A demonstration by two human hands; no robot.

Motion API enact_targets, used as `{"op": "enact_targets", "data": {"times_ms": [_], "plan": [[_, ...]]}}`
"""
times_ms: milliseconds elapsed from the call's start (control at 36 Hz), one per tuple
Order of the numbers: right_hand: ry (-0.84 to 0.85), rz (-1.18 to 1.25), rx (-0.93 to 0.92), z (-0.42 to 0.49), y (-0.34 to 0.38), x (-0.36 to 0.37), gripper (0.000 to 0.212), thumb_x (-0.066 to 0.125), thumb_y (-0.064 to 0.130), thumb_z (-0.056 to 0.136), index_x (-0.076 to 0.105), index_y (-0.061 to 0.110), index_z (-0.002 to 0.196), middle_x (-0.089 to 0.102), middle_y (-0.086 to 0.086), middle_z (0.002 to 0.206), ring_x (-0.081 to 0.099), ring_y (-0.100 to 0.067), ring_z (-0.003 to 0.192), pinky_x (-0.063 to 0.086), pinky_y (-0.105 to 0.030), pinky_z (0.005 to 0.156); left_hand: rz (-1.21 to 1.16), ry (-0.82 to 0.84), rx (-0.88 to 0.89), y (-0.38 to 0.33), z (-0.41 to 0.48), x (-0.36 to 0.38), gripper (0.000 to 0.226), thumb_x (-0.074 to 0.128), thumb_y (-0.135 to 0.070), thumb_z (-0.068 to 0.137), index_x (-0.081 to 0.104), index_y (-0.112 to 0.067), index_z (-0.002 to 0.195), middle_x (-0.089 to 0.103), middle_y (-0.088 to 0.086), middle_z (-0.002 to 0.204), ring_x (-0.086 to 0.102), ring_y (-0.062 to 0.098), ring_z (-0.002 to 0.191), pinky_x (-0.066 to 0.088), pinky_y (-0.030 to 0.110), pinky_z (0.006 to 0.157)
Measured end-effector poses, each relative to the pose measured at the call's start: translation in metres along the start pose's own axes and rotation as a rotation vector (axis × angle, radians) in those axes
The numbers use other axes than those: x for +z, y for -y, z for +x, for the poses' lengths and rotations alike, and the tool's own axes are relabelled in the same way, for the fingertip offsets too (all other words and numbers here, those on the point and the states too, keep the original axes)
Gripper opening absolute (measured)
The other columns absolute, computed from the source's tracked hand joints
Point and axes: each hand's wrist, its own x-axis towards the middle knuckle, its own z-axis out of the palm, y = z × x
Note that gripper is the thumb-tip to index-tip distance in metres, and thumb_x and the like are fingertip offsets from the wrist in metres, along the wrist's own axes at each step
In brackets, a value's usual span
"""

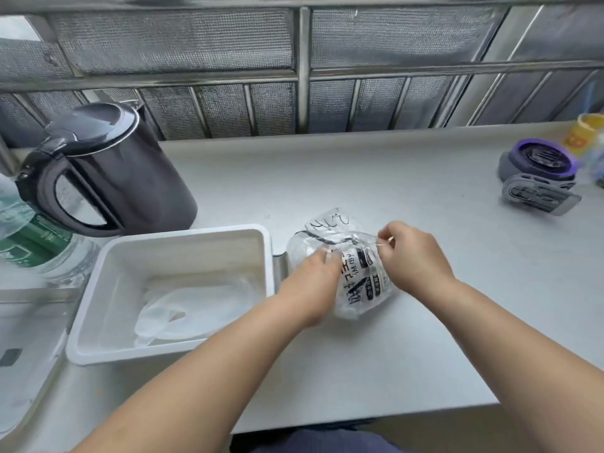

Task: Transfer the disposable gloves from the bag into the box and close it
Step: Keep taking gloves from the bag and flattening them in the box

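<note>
While two hands (309, 284) (413, 256) pinch one bag (361, 282), one box (183, 236)

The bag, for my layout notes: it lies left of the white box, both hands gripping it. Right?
No: the head view shows the bag right of the white box, not left. The left hand and right hand do grip it.

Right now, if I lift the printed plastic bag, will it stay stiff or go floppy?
Probably floppy: the bag is thin crinkled film, bunched between left hand and right hand. Likely slippery too: the film looks glossy.
</note>
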Motion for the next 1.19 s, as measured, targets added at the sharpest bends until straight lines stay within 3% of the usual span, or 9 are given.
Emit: {"op": "enact_targets", "data": {"times_ms": [167,278,361,472,639,750,861,1000,1194], "plan": [[-0.031,0.099,-0.013,0.003,-0.014,-0.003,0.018,0.048,0.022,0.094,0.061,0.017,0.105,0.066,-0.007,0.100,0.052,-0.023,0.082,0.036,-0.028,0.068,-0.101,-0.135,-0.085,-0.018,0.029,0.003,0.060,0.054,-0.038,0.093,0.030,-0.004,0.137,0.037,0.015,0.138,0.043,0.032,0.124,0.036,0.037,0.096],[-0.248,0.154,-0.062,0.008,-0.022,-0.017,0.022,0.046,0.011,0.094,0.060,0.005,0.111,0.065,-0.017,0.106,0.057,-0.034,0.098,0.032,-0.031,0.073,-0.310,-0.264,0.002,-0.014,0.047,-0.010,0.042,0.042,-0.023,0.099,0.037,-0.009,0.139,0.046,0.009,0.142,0.044,0.025,0.128,0.032,0.030,0.101],[-0.348,0.235,-0.117,0.011,-0.022,-0.029,0.022,0.046,0.006,0.093,0.059,0.000,0.110,0.065,-0.017,0.105,0.056,-0.032,0.099,0.030,-0.024,0.073,-0.213,-0.293,0.033,-0.007,0.058,-0.019,0.046,0.045,-0.011,0.093,0.039,-0.015,0.139,0.042,0.008,0.143,0.038,0.023,0.131,0.030,0.026,0.100],[-0.132,0.326,-0.139,0.011,-0.019,-0.024,0.020,0.053,0.018,0.093,0.059,0.009,0.109,0.056,0.003,0.078,0.051,-0.019,0.078,0.028,-0.019,0.065,0.002,-0.101,-0.059,0.000,0.064,-0.007,0.061,0.059,-0.021,0.083,0.036,-0.015,0.140,0.047,0.014,0.135,0.045,0.031,0.123,0.041,0.035,0.099],[0.144,0.296,-0.057,0.005,-0.018,0.006,0.027,0.053,0.029,0.092,0.057,0.017,0.116,0.061,0.004,0.085,0.057,-0.020,0.083,0.044,-0.029,0.076,0.046,-0.027,-0.107,0.002,0.064,0.003,0.026,0.054,-0.024,0.088,0.056,-0.015,0.113,0.060,0.010,0.118,0.054,0.028,0.112,0.043,0.032,0.084],[0.047,0.312,0.029,0.008,-0.019,0.011,0.022,0.047,0.024,0.093,0.060,0.018,0.110,0.060,0.005,0.082,0.053,-0.018,0.081,0.035,-0.026,0.067,0.002,-0.127,-0.033,0.000,0.058,-0.002,0.025,0.048,-0.025,0.091,0.058,-0.020,0.113,0.062,0.004,0.114,0.055,0.027,0.107,0.040,0.029,0.074],[0.000,0.295,0.041,0.012,-0.014,0.008,0.024,0.044,0.022,0.094,0.059,0.015,0.112,0.064,-0.005,0.099,0.051,-0.019,0.086,0.033,-0.024,0.069,-0.117,-0.159,0.029,0.005,0.043,-0.012,0.004,0.050,-0.022,0.088,0.053,-0.023,0.085,0.055,-0.001,0.093,0.055,0.026,0.099,0.045,0.030,0.074],[-0.010,0.296,0.027,0.010,-0.004,0.008,0.026,0.043,0.022,0.095,0.059,0.014,0.114,0.065,-0.006,0.104,0.054,-0.022,0.093,0.033,-0.023,0.071,-0.273,-0.232,0.073,0.017,0.016,-0.026,0.009,0.052,-0.019,0.090,0.056,-0.019,0.098,0.050,0.000,0.109,0.050,0.021,0.100,0.036,0.024,0.074],[-0.077,0.265,0.016,0.004,0.010,0.012,0.027,0.041,0.019,0.097,0.056,0.012,0.117,0.065,-0.011,0.108,0.057,-0.029,0.100,0.039,-0.029,0.076,-0.562,-0.370,0.043,0.037,-0.011,-0.039,0.018,0.066,-0.018,0.085,0.053,-0.028,0.077,0.056,-0.010,0.083,0.052,0.011,0.077,0.035,0.015,0.061]]}}
